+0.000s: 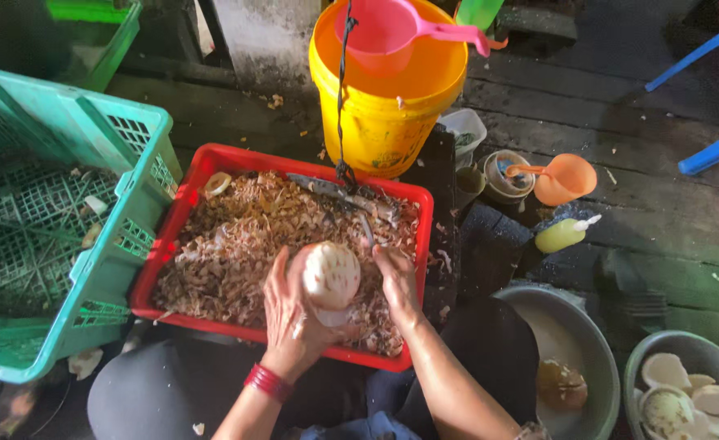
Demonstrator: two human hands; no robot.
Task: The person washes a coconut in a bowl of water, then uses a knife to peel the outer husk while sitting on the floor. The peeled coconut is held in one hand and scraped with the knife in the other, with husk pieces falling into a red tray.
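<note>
At the far left, at nine o'clock, a green crate (pixel 58 220) leans against the red tray (pixel 182 208), which is full of brown shavings (pixel 245 244). Over the tray's near half the left hand (pixel 290 314) cups a pale peeled coconut (pixel 331 275) from below and from its left, fingers wrapped snugly round it; the grip is narrow and holds the coconut. The coconut sits at about one o'clock from that palm, its rounded face turned up toward the camera. At three o'clock from it, touching its right side, is the right hand (pixel 396 281), closed round a thin blade (pixel 366 232) that points toward twelve o'clock. Both hands touch the coconut; the left one bears it. Beyond, at twelve o'clock, stands a yellow bucket (pixel 380 114) with a pink scoop (pixel 384 28). At four o'clock grey basins (pixel 596 358) hold more coconut pieces (pixel 685 395).
</note>
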